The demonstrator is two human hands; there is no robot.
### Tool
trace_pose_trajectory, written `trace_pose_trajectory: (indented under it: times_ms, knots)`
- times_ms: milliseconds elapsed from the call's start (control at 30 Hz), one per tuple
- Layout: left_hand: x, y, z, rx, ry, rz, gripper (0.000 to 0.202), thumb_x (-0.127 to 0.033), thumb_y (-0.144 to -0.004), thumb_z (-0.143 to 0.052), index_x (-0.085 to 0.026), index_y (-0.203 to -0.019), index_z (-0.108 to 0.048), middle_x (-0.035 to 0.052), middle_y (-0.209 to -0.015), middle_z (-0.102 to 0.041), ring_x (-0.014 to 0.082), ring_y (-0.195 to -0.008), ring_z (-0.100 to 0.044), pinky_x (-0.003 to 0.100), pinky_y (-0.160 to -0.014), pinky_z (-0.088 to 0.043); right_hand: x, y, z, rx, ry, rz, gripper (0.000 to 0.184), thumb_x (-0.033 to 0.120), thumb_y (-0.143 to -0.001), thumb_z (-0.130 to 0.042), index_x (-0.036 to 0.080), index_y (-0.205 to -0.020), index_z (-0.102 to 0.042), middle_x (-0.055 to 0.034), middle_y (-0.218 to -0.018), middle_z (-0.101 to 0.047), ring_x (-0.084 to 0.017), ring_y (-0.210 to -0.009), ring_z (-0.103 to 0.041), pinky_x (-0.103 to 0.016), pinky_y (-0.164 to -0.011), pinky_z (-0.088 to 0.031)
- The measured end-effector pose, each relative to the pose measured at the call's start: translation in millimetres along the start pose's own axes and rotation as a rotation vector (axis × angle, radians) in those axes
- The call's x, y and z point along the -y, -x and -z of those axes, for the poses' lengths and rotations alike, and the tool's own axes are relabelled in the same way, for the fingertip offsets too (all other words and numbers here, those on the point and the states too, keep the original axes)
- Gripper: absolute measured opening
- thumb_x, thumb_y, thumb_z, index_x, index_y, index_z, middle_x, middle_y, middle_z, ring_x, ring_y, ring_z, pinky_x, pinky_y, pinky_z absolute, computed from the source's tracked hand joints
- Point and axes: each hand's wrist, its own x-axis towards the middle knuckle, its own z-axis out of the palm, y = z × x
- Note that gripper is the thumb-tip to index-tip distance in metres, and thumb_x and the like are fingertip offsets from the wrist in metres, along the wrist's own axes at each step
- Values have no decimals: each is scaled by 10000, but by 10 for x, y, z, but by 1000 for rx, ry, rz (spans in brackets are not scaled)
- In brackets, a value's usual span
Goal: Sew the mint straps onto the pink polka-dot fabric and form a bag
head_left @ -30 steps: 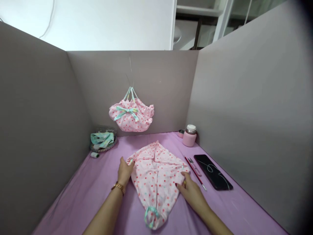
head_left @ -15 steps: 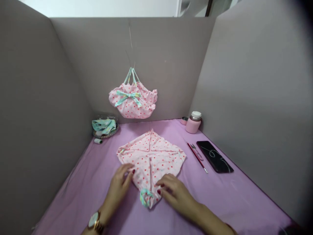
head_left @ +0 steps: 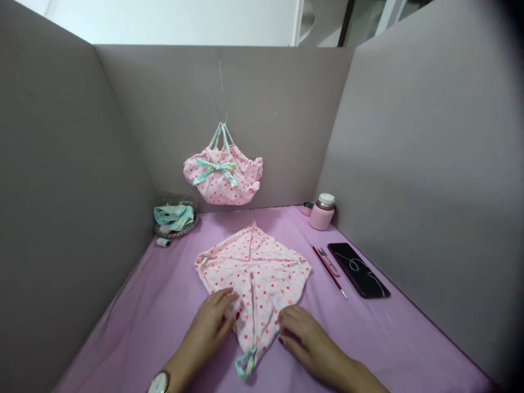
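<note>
A pink polka-dot cloth (head_left: 254,278), folded into a kite shape with a teal tie (head_left: 246,364) at its near tip, lies flat on the purple table cover (head_left: 388,338). My left hand (head_left: 213,325) rests on the cloth's lower left edge, fingers extended flat. My right hand (head_left: 303,335) lies on the lower right edge, fingers slightly curled against the fabric. Neither hand lifts the cloth. A watch sits on my left wrist.
A finished pink polka-dot bag (head_left: 223,174) with a teal bow hangs on the back panel. A tray of teal ribbons (head_left: 175,217) and a small spool (head_left: 162,242) stand back left. A pink bottle (head_left: 322,212), red pen (head_left: 328,271), small scissors (head_left: 327,260) and black phone (head_left: 358,270) lie to the right.
Both hands slid from the cloth's side corners down to its near tip, then spread a little apart along the lower edges. The cloth's flaps now lie flatter.
</note>
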Motion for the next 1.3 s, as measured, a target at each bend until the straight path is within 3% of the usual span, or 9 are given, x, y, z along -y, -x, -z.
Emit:
trace_pose_trajectory:
  times_ms: [100, 167, 267, 367, 567, 700, 867, 1100, 1300]
  knots:
    - [84, -174, -119, 41, -177, 31, 519, -387, -795, -496, -198, -1276, -450, 145, -1380, -394, 324, -1263, -329, 520, -996, -290, -98, -48, 51, -75, 90, -27, 420, 272, -793, -555, 175, -1193, -474, -119, -1215, -480, -252, -1126, -396, -386, -954, -297]
    - [73, -250, -180, 120, -229, 46, 580, -441, -758, -534, -252, -1296, -423, 115, -1405, -359, 374, -1285, -263, 606, -964, -264, -139, -98, 74, -54, 126, -18, 454, 307, -768, -590, 196, -1197, -491, -105, -1233, -482, -264, -1135, -400, -397, -966, -284]
    - [84, -315, -152, 143, -234, 47, 428, -394, -772, -526, -296, -1188, -538, 55, -1319, -494, 318, -1228, -394, 498, -961, -353, -218, -157, 134, -73, 103, -69, 177, 274, -816, -520, 199, -946, -614, -57, -996, -607, -203, -946, -525, -311, -848, -384]
    - [231, -405, 0, 33, -260, 122, 338, -285, -845, -397, -216, -1121, -580, 76, -1244, -563, 236, -1162, -485, 365, -965, -385, -398, -219, 272, -252, 122, -230, 198, 218, -858, -417, 182, -859, -612, -44, -863, -622, -162, -828, -556, -248, -748, -413]
    - [585, -677, 160, -159, -364, 357, 331, -151, -825, -379, -89, -1110, -534, 184, -1133, -593, 264, -1086, -524, 391, -916, -384, -857, -499, 441, -414, 237, -414, 173, 186, -800, -449, 121, -821, -608, -108, -811, -598, -217, -793, -548, -300, -724, -379]
    - [673, -749, 114, -215, -375, 489, 229, -241, -826, -479, -110, -993, -566, 113, -911, -648, 232, -880, -600, 383, -780, -439, -991, -631, 318, -471, 262, -491, 101, 181, -747, -496, 133, -696, -569, -115, -744, -577, -228, -723, -541, -299, -640, -351]
    - [776, -738, 185, -256, -274, 556, 208, -252, -833, -430, -141, -944, -566, 72, -785, -673, 215, -748, -634, 305, -622, -441, -1091, -609, 280, -513, 159, -482, 137, 170, -725, -473, 179, -589, -482, -41, -636, -554, -172, -609, -519, -253, -563, -331]
    - [679, -524, 532, -347, -112, 445, 280, -380, -837, -344, -184, -862, -542, 33, -787, -683, 188, -735, -646, 229, -570, -449, -1036, -558, 448, -615, -86, -431, 177, 305, -771, -383, 191, -662, -464, 9, -558, -542, -141, -509, -505, -215, -469, -362]
    - [577, -202, 574, -353, -161, 393, 260, -363, -810, -408, -180, -907, -566, 58, -764, -678, 234, -698, -636, 313, -612, -471, -970, -496, 466, -647, -77, -404, 165, 318, -728, -459, 178, -749, -542, -35, -683, -606, -181, -598, -561, -276, -557, -434]
